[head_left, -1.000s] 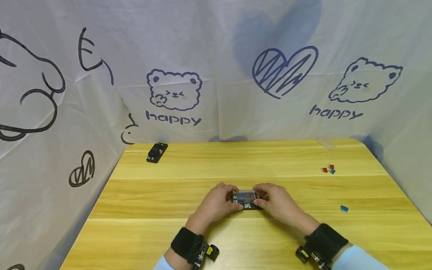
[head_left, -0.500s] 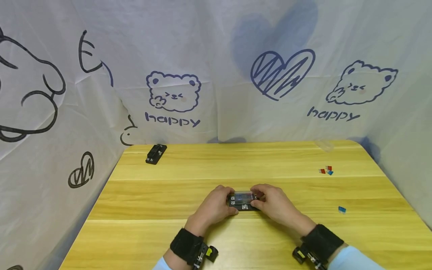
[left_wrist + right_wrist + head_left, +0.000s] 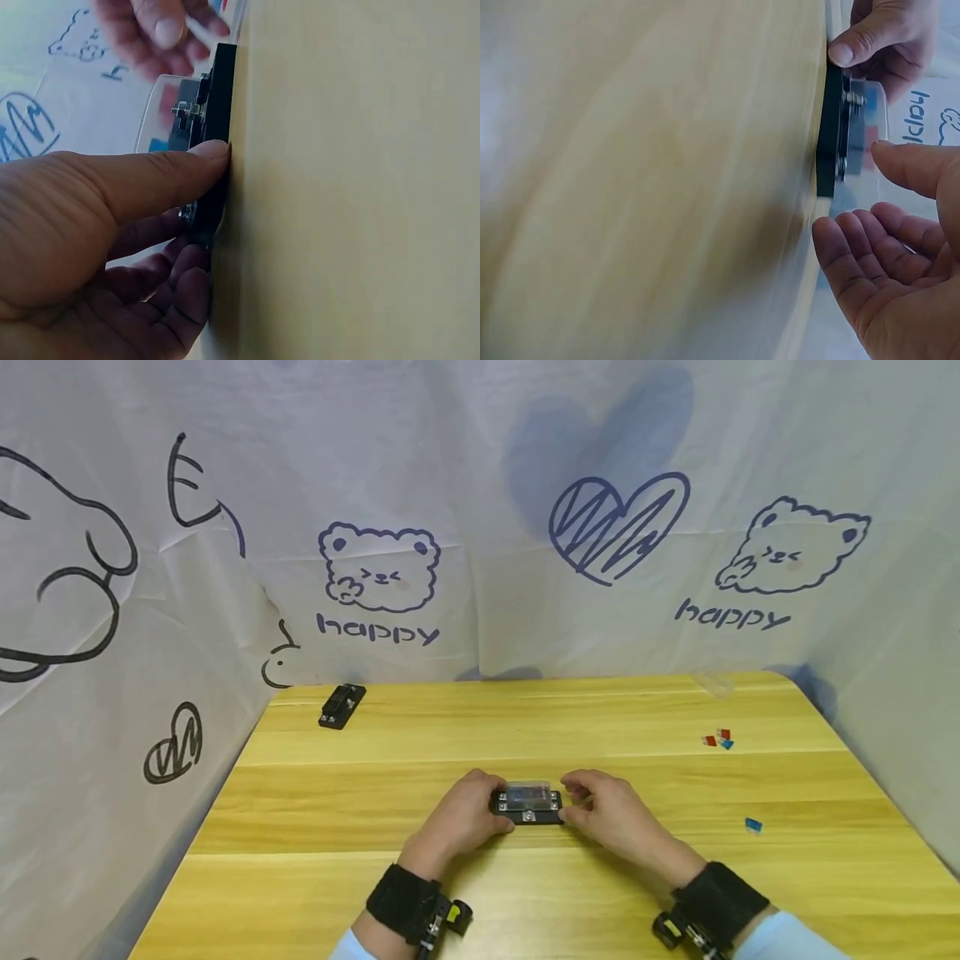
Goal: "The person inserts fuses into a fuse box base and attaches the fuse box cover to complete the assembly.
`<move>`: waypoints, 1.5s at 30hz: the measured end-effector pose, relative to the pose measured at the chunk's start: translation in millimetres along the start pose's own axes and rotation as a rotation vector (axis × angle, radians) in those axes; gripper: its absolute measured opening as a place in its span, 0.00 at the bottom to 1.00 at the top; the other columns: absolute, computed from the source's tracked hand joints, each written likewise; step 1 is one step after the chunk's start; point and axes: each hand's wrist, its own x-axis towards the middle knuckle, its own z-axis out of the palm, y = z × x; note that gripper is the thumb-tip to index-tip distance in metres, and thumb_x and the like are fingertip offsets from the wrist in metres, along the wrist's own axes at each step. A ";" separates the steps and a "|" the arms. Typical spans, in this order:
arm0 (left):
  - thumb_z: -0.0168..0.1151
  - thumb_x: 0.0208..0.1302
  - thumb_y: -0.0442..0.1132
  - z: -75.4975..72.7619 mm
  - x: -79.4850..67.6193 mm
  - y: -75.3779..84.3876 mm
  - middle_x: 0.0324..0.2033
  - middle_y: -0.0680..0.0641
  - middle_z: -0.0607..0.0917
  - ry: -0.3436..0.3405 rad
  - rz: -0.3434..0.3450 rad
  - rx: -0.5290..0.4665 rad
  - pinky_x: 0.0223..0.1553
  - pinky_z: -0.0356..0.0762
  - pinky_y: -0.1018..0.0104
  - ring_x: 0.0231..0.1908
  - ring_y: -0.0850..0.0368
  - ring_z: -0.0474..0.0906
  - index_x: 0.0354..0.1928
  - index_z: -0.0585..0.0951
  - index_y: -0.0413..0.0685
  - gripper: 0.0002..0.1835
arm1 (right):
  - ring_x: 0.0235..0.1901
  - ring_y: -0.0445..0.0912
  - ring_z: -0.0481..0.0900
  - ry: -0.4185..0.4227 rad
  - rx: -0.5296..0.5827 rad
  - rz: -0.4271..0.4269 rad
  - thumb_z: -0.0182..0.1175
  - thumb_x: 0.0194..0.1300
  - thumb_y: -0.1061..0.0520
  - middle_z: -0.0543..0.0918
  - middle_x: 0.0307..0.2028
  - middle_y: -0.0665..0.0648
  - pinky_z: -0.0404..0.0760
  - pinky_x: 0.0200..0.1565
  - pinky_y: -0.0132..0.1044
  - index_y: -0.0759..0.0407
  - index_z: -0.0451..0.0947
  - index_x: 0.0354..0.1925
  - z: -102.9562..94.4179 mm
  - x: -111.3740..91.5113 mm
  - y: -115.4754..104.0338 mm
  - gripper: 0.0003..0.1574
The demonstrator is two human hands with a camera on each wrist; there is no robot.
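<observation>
A black fuse block (image 3: 528, 817) with metal screw terminals lies on the table in front of me. Its clear cover (image 3: 528, 794) sits over it, and red and blue show through the plastic in both wrist views. My left hand (image 3: 461, 817) grips the block's left end, with the thumb along the near edge and the fingers behind. Just off the right end is my right hand (image 3: 611, 812), holding nothing. In the right wrist view its thumb and loosely bent fingers (image 3: 855, 247) stand apart, with a gap to the block.
A second black fuse block (image 3: 342, 707) lies at the back left. Several small red and blue blade fuses (image 3: 724, 735) lie in a cluster at right, and a single blue fuse (image 3: 753, 825) lies nearer. A clear cover (image 3: 713, 683) rests near the back right edge.
My right hand has let go of the fuse block's right end and stands apart from it. The block and my left hand have moved slightly left, and the left hand keeps its grip.
</observation>
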 end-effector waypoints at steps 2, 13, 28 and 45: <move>0.74 0.50 0.46 -5.7 0.3 -6.0 0.46 0.44 0.78 0.002 -0.019 0.005 0.49 0.75 0.57 0.41 0.54 0.74 0.54 0.79 0.43 0.29 | 0.42 0.45 0.79 0.001 -0.003 0.003 0.69 0.57 0.55 0.82 0.44 0.55 0.81 0.43 0.43 0.58 0.77 0.54 -1.3 -0.8 1.3 0.27; 0.75 0.50 0.42 -41.0 0.1 -47.2 0.44 0.42 0.78 0.025 -0.166 0.014 0.50 0.74 0.54 0.40 0.52 0.73 0.56 0.78 0.42 0.30 | 0.43 0.45 0.78 -0.018 0.024 0.003 0.68 0.59 0.54 0.82 0.44 0.55 0.81 0.42 0.43 0.57 0.77 0.55 -6.3 -4.3 6.4 0.26; 0.75 0.50 0.39 -53.1 -1.7 -65.2 0.49 0.40 0.78 0.041 -0.235 -0.005 0.52 0.74 0.52 0.43 0.50 0.74 0.58 0.77 0.41 0.31 | 0.43 0.45 0.78 -0.025 0.034 0.004 0.67 0.60 0.54 0.82 0.43 0.54 0.80 0.43 0.43 0.57 0.77 0.55 -6.8 -3.7 10.2 0.25; 0.53 0.66 0.33 -89.7 -6.9 -90.2 0.51 0.38 0.78 0.149 -0.289 -0.074 0.43 0.76 0.52 0.48 0.44 0.76 0.59 0.74 0.42 0.19 | 0.41 0.43 0.77 -0.036 0.038 0.012 0.68 0.60 0.54 0.82 0.41 0.53 0.79 0.42 0.41 0.58 0.78 0.53 -5.6 -1.9 10.4 0.23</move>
